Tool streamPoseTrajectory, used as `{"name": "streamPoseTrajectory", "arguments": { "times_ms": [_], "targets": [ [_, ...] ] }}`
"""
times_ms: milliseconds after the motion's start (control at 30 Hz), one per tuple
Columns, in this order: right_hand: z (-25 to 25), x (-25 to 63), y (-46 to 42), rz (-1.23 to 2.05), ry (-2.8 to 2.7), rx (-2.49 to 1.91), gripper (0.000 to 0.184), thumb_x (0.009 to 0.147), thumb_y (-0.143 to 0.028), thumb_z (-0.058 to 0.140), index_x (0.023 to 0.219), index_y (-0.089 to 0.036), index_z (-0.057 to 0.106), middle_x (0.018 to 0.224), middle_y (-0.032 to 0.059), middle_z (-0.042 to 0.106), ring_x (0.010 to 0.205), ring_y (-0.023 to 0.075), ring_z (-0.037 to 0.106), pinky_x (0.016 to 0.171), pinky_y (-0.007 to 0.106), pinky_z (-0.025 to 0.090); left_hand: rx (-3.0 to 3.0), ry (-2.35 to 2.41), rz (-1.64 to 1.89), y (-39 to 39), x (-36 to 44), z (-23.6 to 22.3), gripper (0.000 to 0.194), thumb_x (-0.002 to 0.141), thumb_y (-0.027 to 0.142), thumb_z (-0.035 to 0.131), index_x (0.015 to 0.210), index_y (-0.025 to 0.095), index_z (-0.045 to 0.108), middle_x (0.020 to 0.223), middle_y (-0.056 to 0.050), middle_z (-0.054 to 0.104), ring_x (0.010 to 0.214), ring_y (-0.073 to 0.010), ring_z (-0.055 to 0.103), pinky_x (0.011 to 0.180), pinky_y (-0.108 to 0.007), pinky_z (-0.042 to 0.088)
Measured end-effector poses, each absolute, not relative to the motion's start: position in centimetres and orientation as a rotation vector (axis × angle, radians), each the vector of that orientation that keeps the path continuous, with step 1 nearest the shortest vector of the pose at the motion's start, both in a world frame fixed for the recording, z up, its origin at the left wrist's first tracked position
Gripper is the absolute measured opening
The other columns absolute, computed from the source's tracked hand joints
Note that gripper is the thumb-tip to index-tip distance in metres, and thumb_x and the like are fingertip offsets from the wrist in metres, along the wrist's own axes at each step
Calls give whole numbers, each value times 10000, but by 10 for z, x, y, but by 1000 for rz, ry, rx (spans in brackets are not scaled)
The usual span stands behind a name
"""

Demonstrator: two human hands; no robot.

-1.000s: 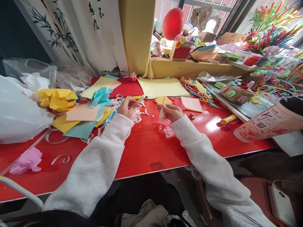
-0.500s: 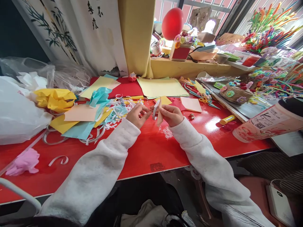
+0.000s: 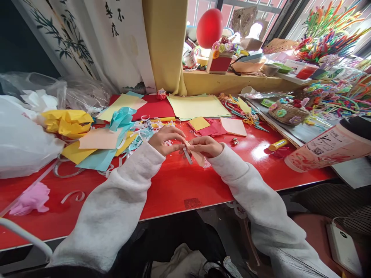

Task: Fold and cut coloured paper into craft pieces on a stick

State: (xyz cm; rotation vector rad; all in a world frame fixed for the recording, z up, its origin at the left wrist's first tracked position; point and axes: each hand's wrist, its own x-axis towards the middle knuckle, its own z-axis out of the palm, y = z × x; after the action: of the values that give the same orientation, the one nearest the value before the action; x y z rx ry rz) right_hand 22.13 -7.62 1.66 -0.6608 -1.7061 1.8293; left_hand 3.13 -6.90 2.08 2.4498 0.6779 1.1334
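Over the red tabletop my two hands meet at a small peach-coloured piece of paper (image 3: 198, 158). My right hand (image 3: 206, 146) pinches it between thumb and fingers. Its upper left edge lies between the thumb and fingertips of my left hand (image 3: 165, 141), which are closed at it. A narrow whitish strip (image 3: 188, 156) hangs down beside the paper, just under my left fingertips. Whether it is stuck to the paper I cannot tell. Behind my hands lie a small yellow sheet (image 3: 199, 123), red paper pieces (image 3: 213, 128) and a pale pink square (image 3: 233, 126).
Paper scraps (image 3: 142, 135) and coloured sheets (image 3: 100, 139) lie left of my hands, near a white plastic bag (image 3: 26, 139). Scissors (image 3: 256, 122), a yellow glue stick (image 3: 278, 145) and a leaning tumbler (image 3: 321, 146) are to the right. Larger yellow sheets (image 3: 197, 107) lie behind.
My hands have come together slightly lower, and my left fingers have closed on the paper's edge. The whitish strip, curved upright before, now hangs downward. The peach paper has tilted.
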Motion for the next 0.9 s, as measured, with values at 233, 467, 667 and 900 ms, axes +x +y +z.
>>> {"name": "streamPoseTrajectory", "arguments": {
  "times_ms": [233,467,667,900],
  "targets": [
    [20,222,-75,1802,-1600,-764,238,659,-348,592,707,-118,554,710,56,631,712,165,608,665,289,472,2202,743,835,-72,26,25,194,680,316,576,803,169,608,765,-27,527,678,-97,498,661,-240,412],
    [17,225,-65,1265,-1526,-1050,331,688,-452,517,821,-149,513,547,-17,542,434,73,525,405,183,401,1852,865,782,-75,25,34,268,670,335,572,855,144,539,726,-16,533,577,-74,484,502,-196,389],
    [11,220,-67,1258,-1741,-952,382,730,-448,459,956,-142,504,577,-39,494,400,26,439,409,167,385,1851,1162,897,-77,20,49,375,689,457,505,909,160,572,537,14,526,467,-83,450,456,-205,336],
    [8,216,-74,1369,-1969,-874,349,728,-386,491,981,-151,443,556,-45,533,388,39,458,396,174,394,2112,1392,847,-80,33,39,259,607,416,595,748,206,650,562,8,594,499,-97,487,516,-215,344]
  ]
}}
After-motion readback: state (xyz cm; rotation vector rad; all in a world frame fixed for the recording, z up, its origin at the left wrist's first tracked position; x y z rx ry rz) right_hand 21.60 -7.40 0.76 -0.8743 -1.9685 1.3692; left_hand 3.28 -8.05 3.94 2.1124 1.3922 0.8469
